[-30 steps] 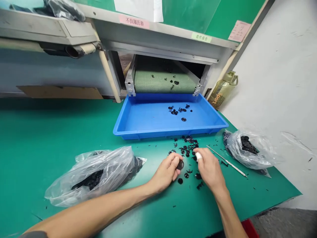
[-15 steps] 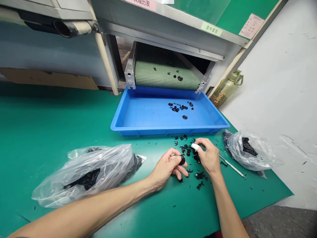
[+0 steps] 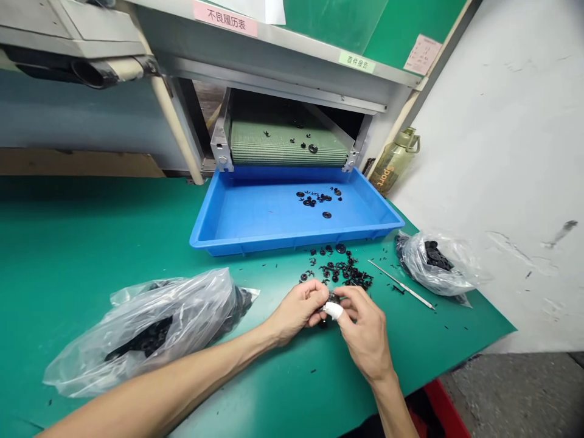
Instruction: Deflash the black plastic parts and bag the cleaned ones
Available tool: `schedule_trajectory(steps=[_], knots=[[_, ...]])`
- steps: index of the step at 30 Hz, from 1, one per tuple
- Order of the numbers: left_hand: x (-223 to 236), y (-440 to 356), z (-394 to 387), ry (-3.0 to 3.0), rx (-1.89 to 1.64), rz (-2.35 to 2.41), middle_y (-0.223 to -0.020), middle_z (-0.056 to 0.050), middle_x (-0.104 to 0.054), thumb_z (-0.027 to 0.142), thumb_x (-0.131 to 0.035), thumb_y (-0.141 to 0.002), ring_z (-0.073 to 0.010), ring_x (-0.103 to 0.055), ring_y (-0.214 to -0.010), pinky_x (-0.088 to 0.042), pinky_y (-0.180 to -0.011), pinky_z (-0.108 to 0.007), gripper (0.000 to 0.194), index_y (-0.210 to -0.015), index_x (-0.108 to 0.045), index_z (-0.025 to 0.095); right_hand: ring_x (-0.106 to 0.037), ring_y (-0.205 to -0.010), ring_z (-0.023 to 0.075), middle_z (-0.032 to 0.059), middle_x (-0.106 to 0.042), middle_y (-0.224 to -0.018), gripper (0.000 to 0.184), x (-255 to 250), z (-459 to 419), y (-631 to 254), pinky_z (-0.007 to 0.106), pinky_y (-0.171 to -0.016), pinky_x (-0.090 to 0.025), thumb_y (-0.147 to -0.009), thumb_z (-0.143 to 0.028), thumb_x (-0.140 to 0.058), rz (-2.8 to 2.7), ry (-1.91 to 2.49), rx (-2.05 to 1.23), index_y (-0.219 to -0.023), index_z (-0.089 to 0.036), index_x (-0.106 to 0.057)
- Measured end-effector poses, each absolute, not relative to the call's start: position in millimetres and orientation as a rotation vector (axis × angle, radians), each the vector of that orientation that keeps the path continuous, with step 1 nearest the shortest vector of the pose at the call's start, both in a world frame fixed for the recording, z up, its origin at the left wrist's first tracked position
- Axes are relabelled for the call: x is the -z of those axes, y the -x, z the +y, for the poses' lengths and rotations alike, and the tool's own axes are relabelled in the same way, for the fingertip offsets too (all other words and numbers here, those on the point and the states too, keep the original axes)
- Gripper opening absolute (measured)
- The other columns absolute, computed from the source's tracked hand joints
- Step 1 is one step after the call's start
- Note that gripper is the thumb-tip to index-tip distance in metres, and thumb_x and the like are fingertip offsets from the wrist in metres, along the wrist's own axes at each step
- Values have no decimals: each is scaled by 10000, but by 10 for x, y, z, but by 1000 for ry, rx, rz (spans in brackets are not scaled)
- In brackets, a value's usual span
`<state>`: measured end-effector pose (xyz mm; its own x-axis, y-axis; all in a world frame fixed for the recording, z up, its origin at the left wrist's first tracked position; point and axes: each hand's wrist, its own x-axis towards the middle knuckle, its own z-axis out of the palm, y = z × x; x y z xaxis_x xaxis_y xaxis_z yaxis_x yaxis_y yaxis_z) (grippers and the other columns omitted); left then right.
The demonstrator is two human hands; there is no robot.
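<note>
Over the green table, my left hand (image 3: 298,310) and my right hand (image 3: 362,322) meet, fingers closed around a small round black plastic part (image 3: 334,298). The left thumb and fingers pinch it from the left. A white cover wraps the right thumb, which presses against the part's near side. Fingers hide much of the part, and I cannot make out its details. Just beyond my hands lies a loose pile of small black plastic parts (image 3: 349,271), some round, some thin and branched.
A blue tray (image 3: 255,246) with several black parts stands below a green conveyor belt (image 3: 274,152). Clear plastic bags of black parts lie left (image 3: 191,322) and right (image 3: 449,283). A thin white stick (image 3: 406,286) lies right of the pile. A bottle (image 3: 396,161) stands by the wall.
My right hand has left the pile and come toward me to the round black part in my left hand. Both hands are now together on it. The camera view has shifted.
</note>
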<state>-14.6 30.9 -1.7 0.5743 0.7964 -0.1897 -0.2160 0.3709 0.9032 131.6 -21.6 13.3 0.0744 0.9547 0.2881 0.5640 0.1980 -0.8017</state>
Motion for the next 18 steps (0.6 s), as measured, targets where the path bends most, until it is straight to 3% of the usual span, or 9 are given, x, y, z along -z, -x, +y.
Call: schedule_trajectory(steps=[2, 7, 14, 16, 18], knots=[[-3, 146, 310, -1011, -693, 694, -566, 41, -550, 562, -628, -784, -32, -350, -407, -203, -388, -166, 426, -794, -478, 163, -608, -775, 131, 50, -618, -959, 282, -169, -188, -1328, 219, -636, -525, -836, -151, -478, -1615, 1503, -667, -1062, -204, -638], [-10, 135, 322, -1008, -697, 686, -541, 48, -537, 585, -612, -775, -32, -317, -386, -185, -384, -176, 442, -785, -456, 171, -605, -703, 131, 52, -662, -898, 258, -184, -88, -1295, 222, -591, -485, -858, -222, -464, -1640, 1551, -707, -995, -184, -679], [-3, 112, 268, -1041, -795, 708, -566, 35, -559, 556, -574, -816, -34, -369, -383, -239, -387, -163, 402, -798, -450, 174, -540, -471, 117, -27, -593, -566, 318, -93, 71, -1356, 217, -464, -420, -909, -278, -381, -1619, 1685, -673, -1021, -173, -659], [-9, 120, 276, -961, -802, 702, -580, 31, -573, 546, -583, -814, -44, -410, -382, -262, -377, -158, 395, -876, -473, 172, -565, -538, 128, -9, -625, -646, 307, -121, 227, -1483, 235, -528, -443, -875, -222, -391, -1663, 1714, -597, -1022, -192, -659], [-9, 134, 297, -879, -790, 680, -600, 21, -591, 516, -586, -820, -64, -464, -394, -299, -370, -156, 409, -1013, -493, 167, -596, -760, 171, 59, -655, -881, 302, -145, 441, -1597, 282, -678, -462, -828, -180, -413, -1662, 1764, -433, -989, -193, -669]])
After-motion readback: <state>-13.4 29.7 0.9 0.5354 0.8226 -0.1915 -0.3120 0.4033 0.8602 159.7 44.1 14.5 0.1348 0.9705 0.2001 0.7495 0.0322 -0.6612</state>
